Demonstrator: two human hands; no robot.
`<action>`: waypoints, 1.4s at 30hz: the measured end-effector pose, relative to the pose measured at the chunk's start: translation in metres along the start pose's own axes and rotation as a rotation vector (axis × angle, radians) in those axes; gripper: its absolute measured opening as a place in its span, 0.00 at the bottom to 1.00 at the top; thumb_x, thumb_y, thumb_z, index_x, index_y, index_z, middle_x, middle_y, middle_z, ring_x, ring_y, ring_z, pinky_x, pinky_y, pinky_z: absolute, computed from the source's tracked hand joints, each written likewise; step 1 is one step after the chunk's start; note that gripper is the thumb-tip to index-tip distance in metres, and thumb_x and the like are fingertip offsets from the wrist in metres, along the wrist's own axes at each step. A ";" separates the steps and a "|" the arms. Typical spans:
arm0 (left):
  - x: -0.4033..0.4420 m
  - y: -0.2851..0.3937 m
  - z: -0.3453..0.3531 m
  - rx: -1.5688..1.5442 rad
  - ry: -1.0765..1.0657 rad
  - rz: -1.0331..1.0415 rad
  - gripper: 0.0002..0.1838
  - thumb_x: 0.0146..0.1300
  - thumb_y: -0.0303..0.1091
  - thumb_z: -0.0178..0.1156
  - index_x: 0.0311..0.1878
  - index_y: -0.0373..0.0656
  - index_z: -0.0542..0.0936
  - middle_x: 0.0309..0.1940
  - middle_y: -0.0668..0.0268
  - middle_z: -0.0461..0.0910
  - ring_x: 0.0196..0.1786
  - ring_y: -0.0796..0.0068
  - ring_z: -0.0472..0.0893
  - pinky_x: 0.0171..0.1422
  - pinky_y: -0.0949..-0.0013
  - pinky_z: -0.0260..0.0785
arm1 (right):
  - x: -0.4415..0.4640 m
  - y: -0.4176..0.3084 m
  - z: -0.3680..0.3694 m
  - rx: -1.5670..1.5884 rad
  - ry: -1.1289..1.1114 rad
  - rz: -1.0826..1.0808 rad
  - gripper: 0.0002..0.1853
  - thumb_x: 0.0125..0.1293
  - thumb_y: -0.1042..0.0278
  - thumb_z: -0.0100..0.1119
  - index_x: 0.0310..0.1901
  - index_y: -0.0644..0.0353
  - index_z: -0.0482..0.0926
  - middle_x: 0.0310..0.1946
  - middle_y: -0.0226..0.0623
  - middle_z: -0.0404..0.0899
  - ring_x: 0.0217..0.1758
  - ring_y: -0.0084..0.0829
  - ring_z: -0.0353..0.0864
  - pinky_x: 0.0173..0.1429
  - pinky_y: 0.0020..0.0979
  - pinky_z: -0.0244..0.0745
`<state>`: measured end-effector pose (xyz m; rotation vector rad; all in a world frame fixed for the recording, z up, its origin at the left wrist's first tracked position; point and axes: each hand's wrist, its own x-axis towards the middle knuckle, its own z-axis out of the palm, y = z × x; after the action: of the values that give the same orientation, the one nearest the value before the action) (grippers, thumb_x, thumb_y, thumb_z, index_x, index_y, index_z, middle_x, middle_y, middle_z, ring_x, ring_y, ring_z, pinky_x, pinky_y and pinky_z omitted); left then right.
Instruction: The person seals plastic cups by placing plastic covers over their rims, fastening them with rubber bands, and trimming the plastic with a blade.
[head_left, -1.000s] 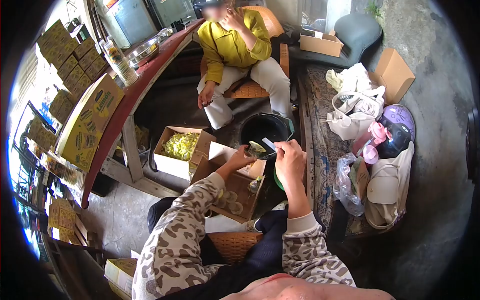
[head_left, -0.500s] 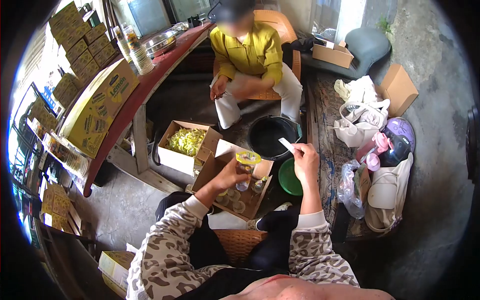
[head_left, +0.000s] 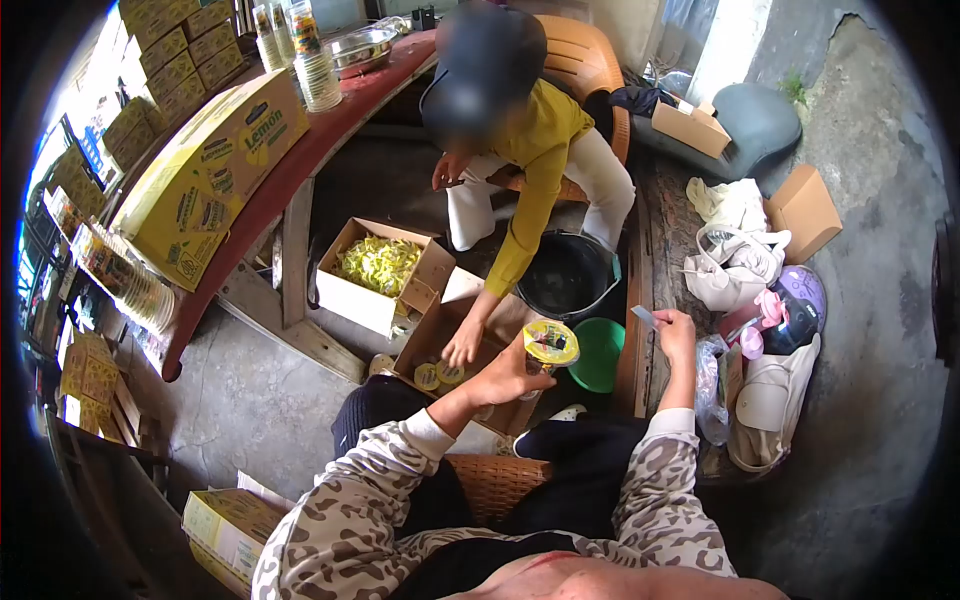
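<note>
My left hand is wrapped round a clear plastic cup with a yellow printed lid, held upright over the right side of an open cardboard box. My right hand, off to the right, pinches a small flat pale blade-like strip. Round cups with yellow lids stand in the box. A co-worker's hand reaches down into that box, just left of my left hand. A green basin lies on the floor between my hands.
The co-worker sits opposite, leaning forward. Near them are a black bucket and a carton of yellow-green pieces. A red-edged counter with boxes and stacked cups runs along the left. Bags and a helmet lie at right.
My left hand has brought the yellow-lidded cup up and to the right. My right hand has moved right with the strip. The co-worker has bent forward and reached into the box.
</note>
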<state>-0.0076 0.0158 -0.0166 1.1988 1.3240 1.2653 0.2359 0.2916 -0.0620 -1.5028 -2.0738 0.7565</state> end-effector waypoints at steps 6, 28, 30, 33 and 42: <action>-0.012 0.031 -0.009 -0.312 -0.013 -0.037 0.35 0.62 0.24 0.68 0.70 0.40 0.62 0.60 0.62 0.75 0.61 0.73 0.77 0.63 0.68 0.72 | 0.033 0.079 0.011 -0.012 0.094 0.036 0.14 0.59 0.75 0.61 0.46 0.58 0.88 0.42 0.46 0.88 0.49 0.39 0.88 0.57 0.37 0.79; -0.002 0.023 -0.027 0.059 0.288 0.238 0.28 0.57 0.35 0.75 0.57 0.35 0.75 0.48 0.57 0.84 0.55 0.66 0.83 0.62 0.63 0.73 | 0.020 0.083 0.021 -0.805 0.452 0.364 0.08 0.67 0.68 0.58 0.42 0.51 0.87 0.46 0.34 0.85 0.54 0.40 0.84 0.58 0.45 0.74; -0.002 0.023 -0.028 0.060 0.292 0.211 0.28 0.57 0.35 0.75 0.57 0.35 0.74 0.48 0.57 0.83 0.55 0.65 0.83 0.62 0.63 0.74 | 0.019 0.085 0.024 -0.835 0.454 0.335 0.08 0.67 0.69 0.58 0.41 0.50 0.88 0.45 0.34 0.86 0.53 0.41 0.85 0.57 0.45 0.75; -0.003 0.027 -0.032 0.017 0.275 0.197 0.29 0.57 0.36 0.75 0.58 0.36 0.73 0.48 0.57 0.83 0.54 0.64 0.83 0.61 0.62 0.74 | 0.032 0.108 0.029 -0.823 0.363 0.388 0.08 0.64 0.69 0.61 0.38 0.49 0.89 0.44 0.36 0.88 0.50 0.42 0.87 0.54 0.44 0.78; 0.001 0.020 -0.039 0.143 0.347 0.204 0.30 0.51 0.34 0.76 0.53 0.34 0.72 0.46 0.48 0.82 0.53 0.50 0.83 0.58 0.57 0.75 | 0.024 0.028 0.015 -0.324 0.388 -0.132 0.12 0.58 0.67 0.69 0.45 0.56 0.86 0.43 0.44 0.85 0.47 0.46 0.84 0.55 0.44 0.78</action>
<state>-0.0452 0.0123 0.0055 1.2792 1.5944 1.6017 0.2383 0.3191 -0.0908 -1.5120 -2.0289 0.0662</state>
